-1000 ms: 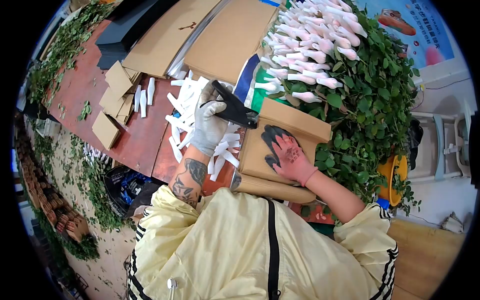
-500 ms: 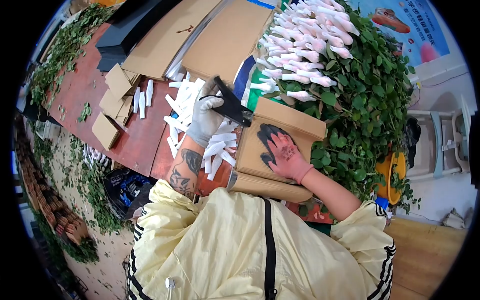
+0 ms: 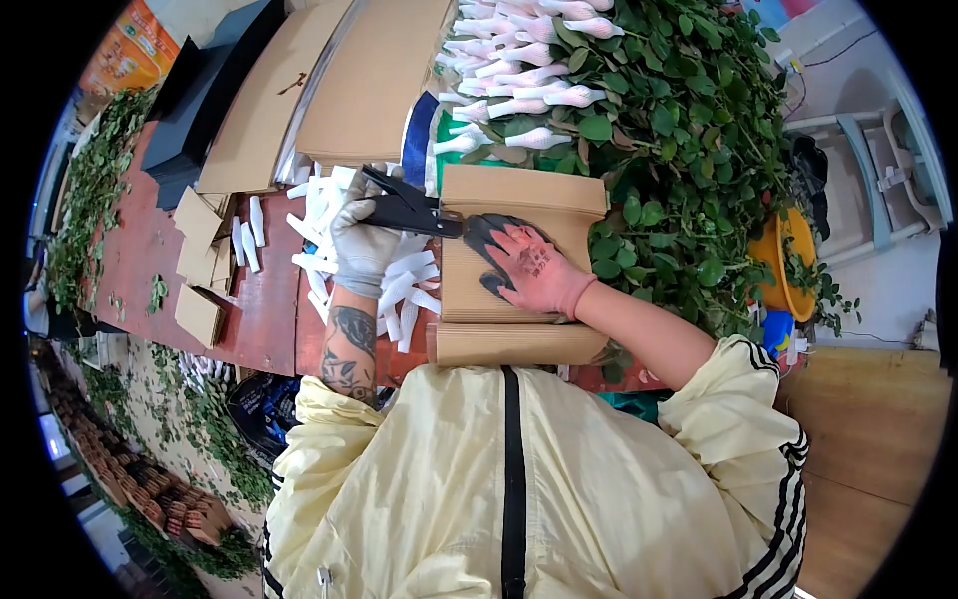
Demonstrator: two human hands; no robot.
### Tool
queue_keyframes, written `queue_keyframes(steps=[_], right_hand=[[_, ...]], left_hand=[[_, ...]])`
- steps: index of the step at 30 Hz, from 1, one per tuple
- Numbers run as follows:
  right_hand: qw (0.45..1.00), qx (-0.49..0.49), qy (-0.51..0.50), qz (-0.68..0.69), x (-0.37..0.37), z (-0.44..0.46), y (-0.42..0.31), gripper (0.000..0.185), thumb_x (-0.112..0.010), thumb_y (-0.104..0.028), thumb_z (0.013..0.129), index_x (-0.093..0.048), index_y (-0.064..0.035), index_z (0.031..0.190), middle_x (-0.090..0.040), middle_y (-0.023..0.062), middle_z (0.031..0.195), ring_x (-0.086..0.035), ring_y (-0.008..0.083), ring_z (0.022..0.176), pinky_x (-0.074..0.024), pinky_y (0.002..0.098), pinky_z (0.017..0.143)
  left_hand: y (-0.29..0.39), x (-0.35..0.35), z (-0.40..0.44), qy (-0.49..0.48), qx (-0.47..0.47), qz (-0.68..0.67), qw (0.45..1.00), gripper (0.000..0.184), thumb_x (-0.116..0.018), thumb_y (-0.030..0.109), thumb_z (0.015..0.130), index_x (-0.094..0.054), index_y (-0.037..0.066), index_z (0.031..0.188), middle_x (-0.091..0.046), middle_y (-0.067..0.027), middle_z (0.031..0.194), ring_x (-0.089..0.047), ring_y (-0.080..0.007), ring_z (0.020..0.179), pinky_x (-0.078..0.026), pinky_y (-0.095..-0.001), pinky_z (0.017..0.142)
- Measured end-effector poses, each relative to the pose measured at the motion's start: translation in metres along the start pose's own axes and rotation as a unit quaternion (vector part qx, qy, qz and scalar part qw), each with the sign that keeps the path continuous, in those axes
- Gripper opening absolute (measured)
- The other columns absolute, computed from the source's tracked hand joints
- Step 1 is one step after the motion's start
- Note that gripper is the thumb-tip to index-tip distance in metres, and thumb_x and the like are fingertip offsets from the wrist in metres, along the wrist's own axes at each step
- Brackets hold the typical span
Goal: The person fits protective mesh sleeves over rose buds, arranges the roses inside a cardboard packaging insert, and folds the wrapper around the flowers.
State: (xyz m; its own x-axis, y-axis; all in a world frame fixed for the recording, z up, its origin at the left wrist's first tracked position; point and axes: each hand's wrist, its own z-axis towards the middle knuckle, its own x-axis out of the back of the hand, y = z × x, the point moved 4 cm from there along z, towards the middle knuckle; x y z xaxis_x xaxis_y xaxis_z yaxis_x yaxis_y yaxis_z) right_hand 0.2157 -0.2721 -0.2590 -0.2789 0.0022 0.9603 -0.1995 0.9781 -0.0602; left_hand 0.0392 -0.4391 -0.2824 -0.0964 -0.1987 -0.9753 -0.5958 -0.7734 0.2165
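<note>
My left hand (image 3: pixel 361 240), in a white glove, grips a black stapler (image 3: pixel 409 212). The stapler's nose reaches the left edge of a folded brown cardboard sheet (image 3: pixel 469 290). On that cardboard lies my right hand (image 3: pixel 524 262), in a red glove with dark fingers, its fingers spread and pressing down close to the stapler's tip. White foam sleeves (image 3: pixel 399 290) are piled around and below my left hand. The cardboard has a raised flap at the far side and a rolled fold near my body.
Rose stems with leaves (image 3: pixel 679 180) and netted white-pink heads (image 3: pixel 529 78) lie at the right and back. Cardboard stacks (image 3: pixel 374 90), black sheets (image 3: pixel 210 100) and small cardboard pieces (image 3: pixel 200 314) are at the left. A yellow basin (image 3: pixel 795 265) stands at the right.
The view has turned, and the cardboard now appears squarer and further left. The stapler has turned more level, its tip now at the cardboard's edge near my right fingers.
</note>
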Motion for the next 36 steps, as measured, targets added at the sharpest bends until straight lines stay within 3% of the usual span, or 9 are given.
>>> queue_keyframes(steps=[9, 13, 17, 25, 27, 29, 32, 33, 36], right_hand=[[0.999, -0.003, -0.032, 0.027, 0.003, -0.001, 0.000, 0.067, -0.052, -0.042, 0.086, -0.040, -0.0009, 0.137, -0.034, 0.0205, 0.145, -0.028, 0.0350, 0.137, -0.0199, 0.0452, 0.114], [1.000, -0.008, -0.015, 0.012, 0.001, -0.001, 0.000, 0.065, -0.049, -0.044, 0.088, -0.040, -0.0038, 0.138, -0.033, 0.0179, 0.147, -0.026, 0.0323, 0.139, -0.0190, 0.0437, 0.114], [0.999, -0.017, -0.036, 0.000, 0.001, 0.000, 0.000, 0.065, -0.049, -0.044, 0.088, -0.039, -0.0035, 0.139, -0.032, 0.0183, 0.147, -0.027, 0.0325, 0.139, -0.0186, 0.0436, 0.114], [1.000, -0.004, -0.001, 0.012, -0.001, 0.001, 0.002, 0.065, -0.049, -0.043, 0.088, -0.039, -0.0028, 0.138, -0.033, 0.0199, 0.146, -0.028, 0.0346, 0.138, -0.0190, 0.0437, 0.114], [1.000, -0.006, -0.004, 0.019, 0.000, -0.001, 0.000, 0.065, -0.050, -0.044, 0.088, -0.041, -0.0023, 0.137, -0.035, 0.0203, 0.145, -0.029, 0.0348, 0.138, -0.0185, 0.0437, 0.114], [0.998, 0.007, 0.058, 0.022, -0.008, -0.003, 0.002, 0.067, -0.052, -0.044, 0.086, -0.042, -0.0012, 0.136, -0.036, 0.0200, 0.145, -0.029, 0.0354, 0.137, -0.0179, 0.0442, 0.115], [0.999, -0.006, 0.019, 0.040, -0.007, -0.002, 0.003, 0.071, -0.052, -0.042, 0.084, -0.037, 0.0004, 0.139, -0.031, 0.0217, 0.148, -0.023, 0.0358, 0.140, -0.0137, 0.0453, 0.116], [0.999, -0.006, 0.018, 0.037, -0.014, -0.002, 0.007, 0.072, -0.054, -0.040, 0.083, -0.035, 0.0006, 0.140, -0.029, 0.0233, 0.148, -0.023, 0.0369, 0.140, -0.0125, 0.0455, 0.116], [0.997, -0.024, -0.017, 0.072, -0.001, -0.002, 0.000, 0.074, -0.058, -0.036, 0.081, -0.035, 0.0016, 0.140, -0.028, 0.0247, 0.147, -0.022, 0.0386, 0.139, -0.0125, 0.0460, 0.116]], left_hand=[[-0.007, -0.003, 0.003, 0.034, -0.091, 0.011, 0.995, 0.041, -0.048, -0.006, 0.073, -0.055, 0.005, 0.112, -0.059, -0.0087, 0.098, -0.059, -0.0280, 0.099, -0.040, -0.0544, 0.105], [-0.006, 0.013, 0.017, 0.105, -0.132, -0.032, 0.985, 0.007, -0.053, 0.009, 0.087, -0.055, 0.006, 0.093, -0.057, -0.0058, 0.083, -0.057, -0.0222, 0.080, -0.047, -0.0473, 0.092], [-0.004, 0.017, 0.034, 0.112, -0.149, -0.011, 0.982, 0.013, -0.054, 0.019, 0.091, -0.053, 0.010, 0.082, -0.054, -0.0024, 0.071, -0.053, -0.0194, 0.066, -0.050, -0.0411, 0.079], [0.017, 0.031, 0.005, 0.058, -0.152, -0.075, 0.984, 0.017, -0.056, 0.018, 0.089, -0.062, 0.005, 0.095, -0.062, -0.0075, 0.090, -0.060, -0.0251, 0.088, -0.046, -0.0451, 0.094], [0.052, 0.011, -0.027, 0.050, -0.224, 0.020, 0.973, 0.038, -0.056, 0.011, 0.081, -0.054, 0.006, 0.118, -0.059, -0.0093, 0.101, -0.058, -0.0236, 0.094, -0.044, -0.0436, 0.097], [0.089, -0.010, -0.065, 0.025, -0.272, 0.448, 0.851, 0.054, -0.058, 0.004, 0.071, -0.049, 0.006, 0.125, -0.058, -0.0088, 0.107, -0.057, -0.0228, 0.097, -0.046, -0.0417, 0.094], [0.098, -0.023, -0.103, -0.030, -0.269, 0.897, 0.350, 0.053, -0.062, 0.002, 0.061, -0.056, 0.003, 0.114, -0.058, -0.0138, 0.092, -0.059, -0.0286, 0.089, -0.048, -0.0394, 0.082], [0.093, -0.015, -0.105, -0.001, -0.096, 0.958, 0.269, 0.053, -0.063, 0.004, 0.061, -0.058, 0.007, 0.114, -0.059, -0.0149, 0.093, -0.058, -0.0329, 0.089, -0.046, -0.0422, 0.080], [0.104, 0.048, -0.112, -0.132, -0.119, 0.959, 0.220, 0.053, -0.066, 0.010, 0.062, -0.058, 0.010, 0.115, -0.059, -0.0119, 0.099, -0.058, -0.0307, 0.094, -0.046, -0.0417, 0.082]])
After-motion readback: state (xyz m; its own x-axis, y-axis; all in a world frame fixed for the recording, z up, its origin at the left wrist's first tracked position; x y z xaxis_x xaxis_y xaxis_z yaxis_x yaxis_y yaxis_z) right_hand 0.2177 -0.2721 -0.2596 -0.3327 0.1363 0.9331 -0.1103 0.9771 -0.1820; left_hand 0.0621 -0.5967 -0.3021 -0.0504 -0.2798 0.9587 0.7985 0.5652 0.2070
